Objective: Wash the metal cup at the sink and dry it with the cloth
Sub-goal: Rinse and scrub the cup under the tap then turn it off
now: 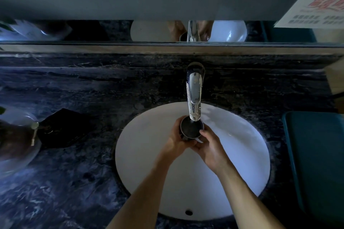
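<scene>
Card (314,9) top right: red and dark print, unreadable. Left hand (176,139) and right hand (210,147), 2 curled grips, hold metal cup (191,128) upright under faucet (194,93), over sink (149,135).

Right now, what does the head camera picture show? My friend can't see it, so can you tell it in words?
Two bare hands, the left hand and right hand, hold a metal cup under a shiny faucet over a round white sink. The sink sits in a dark marble counter, and a teal cloth lies to its right.

Washroom, marble counter (78,87), basin (145,154), mirror (93,31)
</scene>
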Demonstrator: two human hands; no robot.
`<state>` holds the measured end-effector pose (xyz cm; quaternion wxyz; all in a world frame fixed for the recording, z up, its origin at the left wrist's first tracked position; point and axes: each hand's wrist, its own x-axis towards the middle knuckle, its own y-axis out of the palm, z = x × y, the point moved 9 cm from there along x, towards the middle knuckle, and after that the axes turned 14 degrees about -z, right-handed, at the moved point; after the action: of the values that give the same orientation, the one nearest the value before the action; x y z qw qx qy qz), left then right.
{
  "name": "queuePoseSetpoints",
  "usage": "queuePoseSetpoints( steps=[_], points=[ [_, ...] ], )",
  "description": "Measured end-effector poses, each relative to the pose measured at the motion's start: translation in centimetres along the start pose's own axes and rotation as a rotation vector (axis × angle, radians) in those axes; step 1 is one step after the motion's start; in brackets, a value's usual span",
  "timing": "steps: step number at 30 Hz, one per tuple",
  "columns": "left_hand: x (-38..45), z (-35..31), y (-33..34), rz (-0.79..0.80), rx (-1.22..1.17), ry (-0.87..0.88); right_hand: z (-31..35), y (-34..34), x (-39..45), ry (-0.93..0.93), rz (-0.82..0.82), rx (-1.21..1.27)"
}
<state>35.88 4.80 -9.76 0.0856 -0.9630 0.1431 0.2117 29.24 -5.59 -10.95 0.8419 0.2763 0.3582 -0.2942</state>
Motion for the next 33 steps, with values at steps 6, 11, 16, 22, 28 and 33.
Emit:
queuePoseSetpoints(
  steps=[6,11,16,22,28,33],
  points=[
    [0.6,0.3,-0.1,-0.019,0.027,0.031,0.9,0.1,-0.5,-0.102,-0.006,-0.155],
    [0.7,-0.1,-0.2,-0.076,-0.011,0.021,2.0,0.3,-1.0,-0.198,0.025,-0.291],
    [0.6,0.3,0.1,-0.069,-0.045,0.011,2.8,0.6,-1.3,-0.308,0.049,-0.338],
    [1.1,0.8,0.4,-0.095,-0.017,-0.106,2.8,0.5,-1.1,-0.342,0.051,-0.355],
    [0.8,-0.4,-0.3,-0.157,0.376,0.139,2.4,0.3,0.0,-0.329,-0.061,-0.397],
    [0.9,0.3,-0.5,-0.133,0.108,0.001,2.5,0.5,0.3,-0.253,-0.070,-0.246]
  ],
)
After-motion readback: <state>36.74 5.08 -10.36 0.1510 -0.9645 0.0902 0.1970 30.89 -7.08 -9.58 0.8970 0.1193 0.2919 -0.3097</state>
